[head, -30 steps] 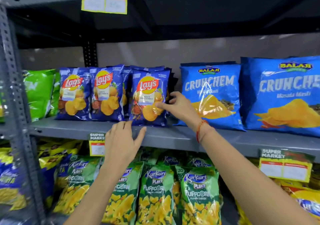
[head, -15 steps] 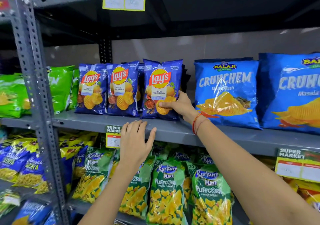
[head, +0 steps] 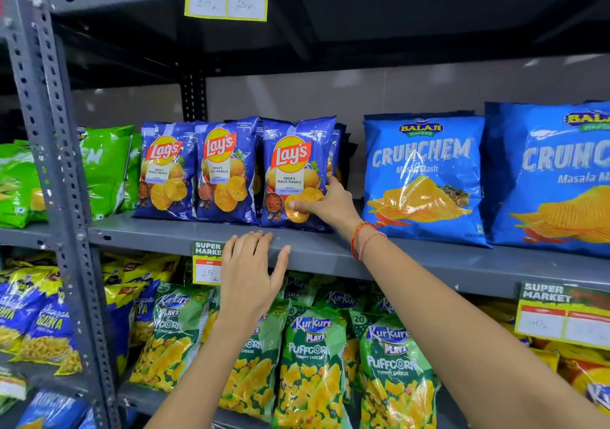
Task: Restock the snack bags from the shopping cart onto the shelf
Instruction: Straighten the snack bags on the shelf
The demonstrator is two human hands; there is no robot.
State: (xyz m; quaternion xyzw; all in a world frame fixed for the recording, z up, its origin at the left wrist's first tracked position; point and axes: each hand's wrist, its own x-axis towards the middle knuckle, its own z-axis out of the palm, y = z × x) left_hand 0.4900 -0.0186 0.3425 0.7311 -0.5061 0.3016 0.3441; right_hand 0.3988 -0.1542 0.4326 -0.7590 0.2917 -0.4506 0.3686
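Three blue Lay's bags stand upright in a row on the grey middle shelf (head: pixel 412 257), with more bags hidden behind them. My right hand (head: pixel 325 205) grips the lower right corner of the rightmost Lay's bag (head: pixel 293 161), thumb on its front and fingers behind it. My left hand (head: pixel 252 273) is spread open with its fingertips resting on the shelf's front edge, just below that bag, holding nothing. The shopping cart is out of view.
Two large blue Balaji Crunchem bags (head: pixel 424 177) stand to the right on the same shelf, green bags (head: pixel 105 167) to the left. Green Kurkure Puffcorn bags (head: pixel 313 359) fill the shelf below. A grey perforated upright (head: pixel 49 164) stands at the left. Price tags (head: pixel 206 265) hang off shelf edges.
My right hand went from touching the front of the rightmost Lay's bag to gripping its lower right corner, and the bag now stands straighter. My left hand stayed on the shelf edge.
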